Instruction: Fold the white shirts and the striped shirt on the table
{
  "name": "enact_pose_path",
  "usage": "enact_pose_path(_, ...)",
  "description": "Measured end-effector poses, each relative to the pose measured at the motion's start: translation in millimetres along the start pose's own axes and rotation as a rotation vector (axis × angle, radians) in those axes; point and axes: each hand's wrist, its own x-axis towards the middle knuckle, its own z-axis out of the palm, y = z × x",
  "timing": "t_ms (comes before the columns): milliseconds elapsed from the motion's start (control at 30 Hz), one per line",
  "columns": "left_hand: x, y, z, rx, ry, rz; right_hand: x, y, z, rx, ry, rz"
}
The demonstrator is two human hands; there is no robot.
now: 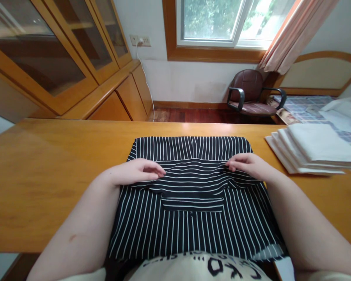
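A black garment with white stripes (193,234), which looks like a shirt, lies spread on the wooden table in front of me. Its stripes run crosswise in the middle and lengthwise at the near and far parts. My left hand (144,171) rests over the left side of the crosswise band, fingers loosely bent, with a gap between thumb and fingers. On the right side of the band lies my right hand (247,164), its fingers also loosely bent and the fingertips at the cloth. No cloth is visibly gripped in either hand. The near edge reaches my body.
Folded white cloths or sheets (316,148) are stacked at the table's right. The table (52,175) extends left toward a glass-fronted wooden cabinet (76,47). Beyond its far edge stand an armchair (248,93) and a bed with a checked cover (304,111), below a window (210,19).
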Motion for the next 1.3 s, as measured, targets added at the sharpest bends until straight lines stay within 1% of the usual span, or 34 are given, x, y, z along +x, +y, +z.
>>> enact_pose_path(67,6,-17,-3.0,0.125,0.333,-0.202,3,15,-11,-0.212,0.373,0.167)
enact_pose_path(100,9,-28,-5.3,0.204,0.5,-0.315,5,25,-18,-0.324,0.518,0.267)
enact_pose_path(133,12,-40,-8.1,0.28,0.632,-0.428,6,35,-25,-0.419,0.605,0.369)
enact_pose_path(167,15,-52,-11.0,0.335,0.714,-0.538,7,46,-32,-0.488,0.64,0.46)
enact_pose_path(200,17,-62,-14.0,0.362,0.752,-0.637,8,56,-38,-0.529,0.631,0.535)
enact_pose_path(267,19,-79,-19.2,0.343,0.736,-0.775,9,71,-48,-0.528,0.533,0.627)
enact_pose_path(333,19,-89,-22.2,0.286,0.721,-0.821,8,79,-51,-0.45,0.408,0.658)
enact_pose_path(400,19,-92,-23.1,0.245,0.74,-0.794,6,79,-49,-0.354,0.325,0.639)
enact_pose_path(433,19,-94,-23.0,0.235,0.758,-0.769,5,76,-47,-0.296,0.312,0.613)
enact_pose_path(533,20,-98,-22.8,0.225,0.846,-0.728,2,69,-41,-0.01,0.33,0.476)
enact_pose_path(567,21,-101,-23.0,0.224,0.874,-0.734,1,68,-40,0.081,0.342,0.446)
enact_pose_path(600,21,-104,-23.2,0.222,0.891,-0.744,1,67,-40,0.123,0.35,0.44)
enact_pose_path(633,22,-107,-23.6,0.218,0.891,-0.754,2,67,-40,0.1,0.356,0.466)
enact_pose_path(667,22,-110,-23.8,0.21,0.88,-0.759,3,68,-42,0.016,0.367,0.508)
enact_pose_path(733,24,-114,-23.8,0.174,0.865,-0.748,6,71,-44,-0.215,0.412,0.576)
enact_pose_path(767,25,-115,-23.4,0.145,0.876,-0.729,8,72,-44,-0.305,0.44,0.583)
enact_pose_path(833,27,-116,-21.4,0.066,0.943,-0.675,14,76,-43,-0.374,0.505,0.551)
enact_pose_path(900,31,-114,-18.4,-0.057,1.026,-0.602,20,81,-37,-0.336,0.585,0.508)
enact_pose_path(933,33,-113,-16.9,-0.133,1.048,-0.557,23,84,-34,-0.299,0.634,0.482)
enact_pose_path(1000,36,-111,-14.2,-0.266,1.041,-0.464,29,89,-27,-0.216,0.728,0.406)
enact_pose_path(1067,38,-109,-13.2,-0.3,1.013,-0.368,33,92,-23,-0.151,0.784,0.321)
enact_pose_path(1133,38,-109,-13.7,-0.238,1.01,-0.304,35,93,-21,-0.116,0.827,0.26)
enact_pose_path(1200,36,-108,-15.3,-0.142,1.013,-0.305,35,91,-21,-0.089,0.873,0.202)
enact_pose_path(1267,34,-107,-16.8,-0.058,1.004,-0.383,34,90,-22,-0.029,0.891,0.143)
enact_pose_path(1300,33,-106,-17.4,-0.034,1.005,-0.438,33,90,-22,0.02,0.876,0.119)
